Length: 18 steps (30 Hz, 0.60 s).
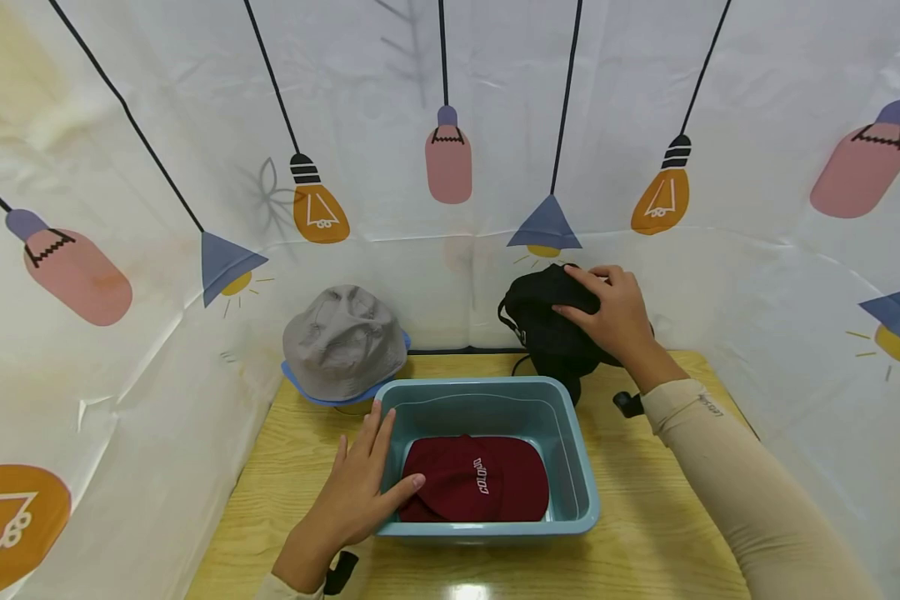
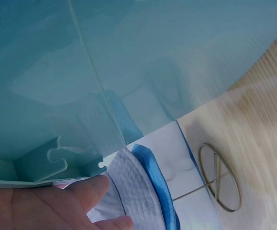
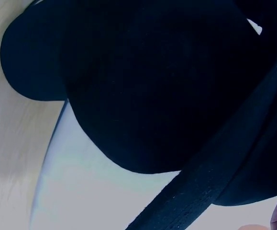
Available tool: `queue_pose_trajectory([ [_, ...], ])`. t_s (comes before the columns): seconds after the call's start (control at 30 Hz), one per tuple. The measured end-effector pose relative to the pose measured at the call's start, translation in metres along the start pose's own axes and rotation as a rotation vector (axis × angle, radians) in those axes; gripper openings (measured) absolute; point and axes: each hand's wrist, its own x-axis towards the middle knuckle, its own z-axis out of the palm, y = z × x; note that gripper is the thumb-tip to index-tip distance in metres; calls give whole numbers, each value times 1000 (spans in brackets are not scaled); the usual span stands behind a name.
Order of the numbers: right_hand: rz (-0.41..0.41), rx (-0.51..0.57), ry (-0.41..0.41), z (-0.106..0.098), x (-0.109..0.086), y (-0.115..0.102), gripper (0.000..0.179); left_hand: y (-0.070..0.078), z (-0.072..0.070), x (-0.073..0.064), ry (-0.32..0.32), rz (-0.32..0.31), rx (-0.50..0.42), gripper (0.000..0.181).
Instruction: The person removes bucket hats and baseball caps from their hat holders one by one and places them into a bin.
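At the back right, my right hand (image 1: 607, 312) grips a black cap (image 1: 543, 287), its thumb and fingers on the crown. A strap loop shows at the cap's left side. More black fabric with a rounded brim (image 3: 30, 62) shows beneath it, and a dark band crosses it in the right wrist view. My left hand (image 1: 356, 487) rests at the left rim of a light blue plastic basin (image 1: 588, 500), fingers extended and spread, thumb over the inside. In the basin lies a dark red cap (image 1: 457, 479) with white lettering.
At the back left, a grey bucket hat (image 1: 345, 342) sits over a blue-brimmed one (image 1: 307, 392). A wire stand base (image 2: 219, 177) shows below them in the left wrist view. The wooden table (image 1: 645, 500) meets a printed cloth backdrop (image 1: 450, 275) behind.
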Motion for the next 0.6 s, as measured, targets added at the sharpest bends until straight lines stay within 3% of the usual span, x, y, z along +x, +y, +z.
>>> queue_pose_trajectory([
  [0.33,-53,12,77,-11,5,-9,70,0,0,0,-3,-1,-1,97],
  [0.6,-81,4,81,-22,9,-22,71,1,1,0,0,-13,1,98],
])
